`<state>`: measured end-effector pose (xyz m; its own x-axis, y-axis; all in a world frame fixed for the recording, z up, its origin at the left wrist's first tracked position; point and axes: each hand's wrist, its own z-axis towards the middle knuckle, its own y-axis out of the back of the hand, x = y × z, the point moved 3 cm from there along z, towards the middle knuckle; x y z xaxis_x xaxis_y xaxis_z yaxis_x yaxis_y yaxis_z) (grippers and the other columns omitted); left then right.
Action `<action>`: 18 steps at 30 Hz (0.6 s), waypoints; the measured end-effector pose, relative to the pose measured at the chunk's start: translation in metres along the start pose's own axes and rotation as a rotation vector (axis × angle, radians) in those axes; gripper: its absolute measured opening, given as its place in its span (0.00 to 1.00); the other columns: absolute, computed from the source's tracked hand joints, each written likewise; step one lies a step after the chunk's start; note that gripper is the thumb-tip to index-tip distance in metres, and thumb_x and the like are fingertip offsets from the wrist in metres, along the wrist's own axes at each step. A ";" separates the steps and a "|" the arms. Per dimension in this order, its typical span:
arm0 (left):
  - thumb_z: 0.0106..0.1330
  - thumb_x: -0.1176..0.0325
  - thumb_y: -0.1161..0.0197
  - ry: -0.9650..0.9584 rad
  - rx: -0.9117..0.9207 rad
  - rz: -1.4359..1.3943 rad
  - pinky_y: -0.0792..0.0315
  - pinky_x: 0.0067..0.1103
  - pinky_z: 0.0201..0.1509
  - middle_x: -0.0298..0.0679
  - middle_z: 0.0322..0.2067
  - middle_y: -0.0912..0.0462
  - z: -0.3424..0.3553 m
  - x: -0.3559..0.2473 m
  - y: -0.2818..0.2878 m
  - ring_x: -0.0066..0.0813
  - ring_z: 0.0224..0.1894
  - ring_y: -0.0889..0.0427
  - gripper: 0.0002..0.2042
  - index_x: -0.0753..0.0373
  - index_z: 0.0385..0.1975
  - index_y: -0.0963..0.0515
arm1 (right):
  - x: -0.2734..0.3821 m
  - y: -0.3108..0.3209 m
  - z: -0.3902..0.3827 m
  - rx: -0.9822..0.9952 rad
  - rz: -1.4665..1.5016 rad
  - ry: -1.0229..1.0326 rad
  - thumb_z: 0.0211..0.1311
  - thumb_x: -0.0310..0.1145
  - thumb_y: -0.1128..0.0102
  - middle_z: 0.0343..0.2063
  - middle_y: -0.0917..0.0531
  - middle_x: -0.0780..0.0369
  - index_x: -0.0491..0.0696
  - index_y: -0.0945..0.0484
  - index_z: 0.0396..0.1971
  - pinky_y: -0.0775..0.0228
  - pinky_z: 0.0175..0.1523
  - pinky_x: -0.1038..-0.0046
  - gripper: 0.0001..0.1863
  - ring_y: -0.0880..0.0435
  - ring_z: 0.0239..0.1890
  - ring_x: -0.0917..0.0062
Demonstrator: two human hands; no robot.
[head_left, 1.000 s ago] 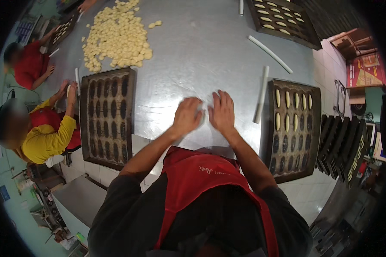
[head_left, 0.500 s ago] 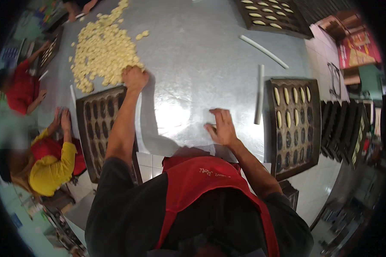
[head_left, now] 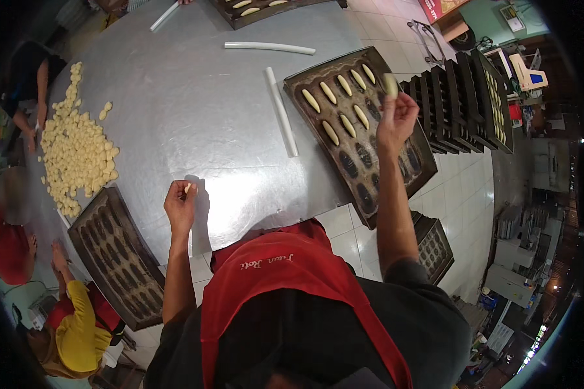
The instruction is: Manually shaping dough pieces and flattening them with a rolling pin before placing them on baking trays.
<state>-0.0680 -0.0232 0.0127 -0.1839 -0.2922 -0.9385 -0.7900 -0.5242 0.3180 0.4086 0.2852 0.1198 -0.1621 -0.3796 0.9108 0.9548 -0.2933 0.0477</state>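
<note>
My right hand (head_left: 396, 124) is above the dark moulded baking tray (head_left: 363, 214) on the right, its fingers closed on a slim pale dough roll (head_left: 390, 85), slightly blurred. Several dough rolls (head_left: 344, 85) lie in hollows toward the tray's far side; the nearer hollows are bare. Over the metal table, my left hand (head_left: 178, 204) pinches a small dough piece (head_left: 188, 188), mostly hidden by the fingers. A large heap of small dough pieces (head_left: 81, 149) spreads at the table's left. Nearer me on that side, a second moulded tray (head_left: 120, 259) has bare hollows.
Two pale rolling pins (head_left: 280, 113) lie left of the right tray and beyond it. Another tray of rolls (head_left: 240, 23) rests at the far edge. Stacked dark trays (head_left: 457, 107) stand on the right. Co-workers (head_left: 78, 330) are along the left side.
My left hand has drawn back from the dough heap, now with a piece in it. My right hand has gone from the table to over the right tray with a roll. The view has turned right.
</note>
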 end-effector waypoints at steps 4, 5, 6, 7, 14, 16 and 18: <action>0.72 0.72 0.25 0.108 -0.036 -0.030 0.21 0.19 0.47 0.36 0.40 0.12 -0.009 0.021 -0.015 0.20 0.41 0.15 0.13 0.65 0.52 0.19 | -0.074 0.058 0.013 0.191 -0.947 0.126 0.65 0.23 0.30 0.43 0.12 0.51 0.42 0.17 0.55 0.19 0.53 0.63 0.18 0.12 0.45 0.61; 0.72 0.72 0.25 0.106 -0.054 -0.028 0.21 0.19 0.47 0.36 0.40 0.12 -0.011 0.019 -0.021 0.20 0.41 0.15 0.13 0.65 0.52 0.19 | -0.063 0.043 0.009 0.373 -1.202 0.232 0.62 0.20 0.32 0.45 0.12 0.49 0.41 0.17 0.55 0.19 0.55 0.59 0.20 0.12 0.48 0.55; 0.72 0.73 0.26 0.066 -0.027 -0.025 0.20 0.19 0.48 0.36 0.41 0.12 -0.014 0.017 -0.031 0.21 0.42 0.14 0.13 0.65 0.53 0.19 | -0.050 0.026 -0.004 0.344 -1.119 0.320 0.57 0.17 0.35 0.47 0.12 0.47 0.41 0.17 0.55 0.20 0.60 0.54 0.23 0.13 0.52 0.48; 0.72 0.75 0.26 0.027 0.013 -0.021 0.19 0.20 0.50 0.37 0.42 0.12 -0.019 0.014 -0.044 0.22 0.43 0.13 0.14 0.65 0.54 0.19 | -0.044 0.000 -0.024 0.382 -0.922 0.331 0.58 0.18 0.35 0.48 0.13 0.47 0.41 0.17 0.56 0.20 0.60 0.55 0.23 0.14 0.53 0.48; 0.69 0.67 0.26 -0.404 0.051 0.593 0.18 0.37 0.52 0.45 0.55 0.15 -0.034 -0.050 -0.124 0.47 0.50 0.14 0.22 0.60 0.61 0.18 | -0.034 -0.172 -0.145 0.729 -0.743 0.377 0.68 0.29 0.31 0.52 0.17 0.43 0.34 0.25 0.62 0.26 0.62 0.54 0.26 0.20 0.57 0.47; 0.71 0.62 0.30 -0.540 0.087 0.776 0.23 0.40 0.62 0.46 0.64 0.18 -0.051 -0.042 -0.121 0.49 0.62 0.20 0.20 0.59 0.61 0.15 | -0.046 -0.168 -0.159 0.714 -0.709 0.300 0.68 0.27 0.33 0.49 0.17 0.46 0.37 0.22 0.60 0.26 0.57 0.52 0.22 0.20 0.51 0.50; 0.74 0.61 0.33 -0.505 0.127 0.833 0.34 0.47 0.75 0.51 0.79 0.33 -0.074 -0.061 -0.105 0.57 0.76 0.33 0.26 0.60 0.71 0.21 | -0.034 -0.145 -0.191 0.864 -0.609 0.380 0.66 0.26 0.33 0.49 0.16 0.49 0.39 0.20 0.58 0.26 0.58 0.53 0.21 0.19 0.52 0.51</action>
<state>0.0691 -0.0095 0.0471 -0.9157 -0.1379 -0.3774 -0.3460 -0.2069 0.9151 0.2279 0.1729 0.0036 -0.5850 -0.6667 0.4619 0.5189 0.1300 0.8449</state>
